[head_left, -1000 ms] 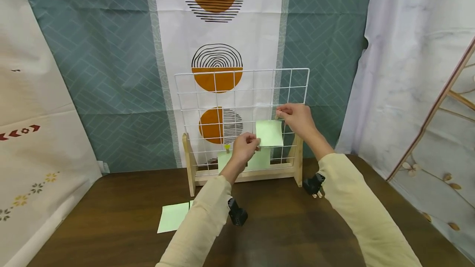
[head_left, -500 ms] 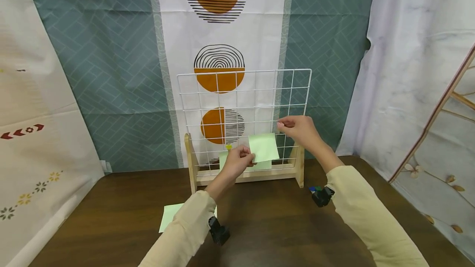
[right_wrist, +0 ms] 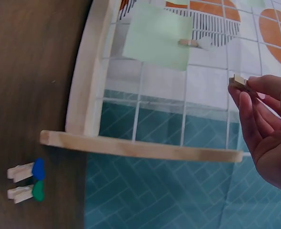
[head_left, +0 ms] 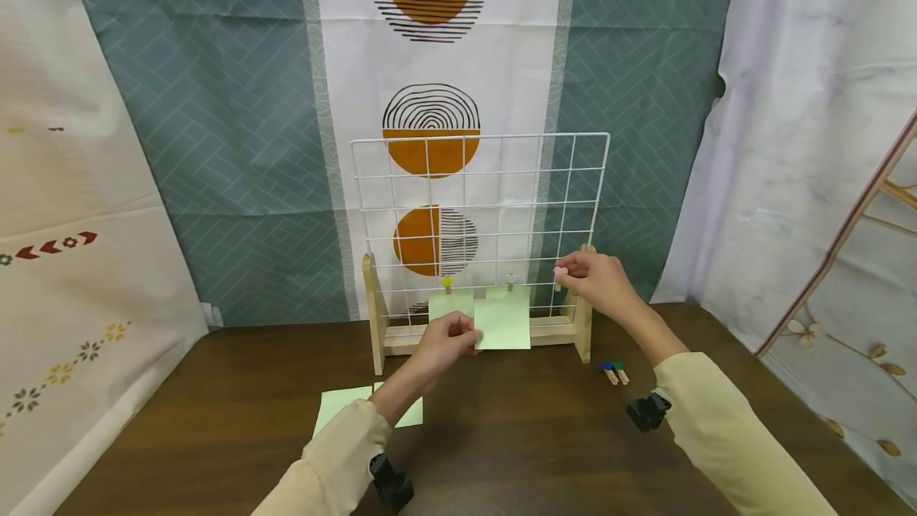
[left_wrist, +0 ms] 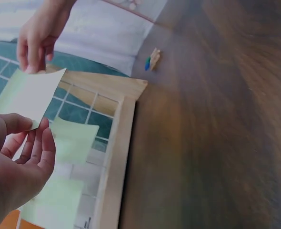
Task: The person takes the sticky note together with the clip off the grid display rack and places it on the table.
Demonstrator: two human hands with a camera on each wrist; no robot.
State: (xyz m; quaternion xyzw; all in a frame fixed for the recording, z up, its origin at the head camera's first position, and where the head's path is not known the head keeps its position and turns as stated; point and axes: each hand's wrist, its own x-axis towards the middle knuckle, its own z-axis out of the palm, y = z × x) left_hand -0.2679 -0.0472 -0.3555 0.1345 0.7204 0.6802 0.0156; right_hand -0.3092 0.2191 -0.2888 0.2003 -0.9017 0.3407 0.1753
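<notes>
Dark wood table [head_left: 544, 452], patterned cloth backdrop. My left hand [head_left: 446, 339] pinches the loose green note [head_left: 503, 317] by its lower-left corner, flat against the wire grid [head_left: 480, 221]. Right hand [head_left: 598, 283] pinches a small clip [right_wrist: 237, 81] near the grid's right post, ready for fixing. Spare clips [head_left: 614, 373] lie on the table.

The wire grid [head_left: 481, 213] in its wooden stand [head_left: 580, 317] blocked the far side of the table [head_left: 544, 436]. Its upper cells stood open; notes [head_left: 501, 317] covered the lower middle. Near left lay loose notes [head_left: 340, 408], right two pegs [head_left: 614, 373]; between them the tabletop lay bare.
</notes>
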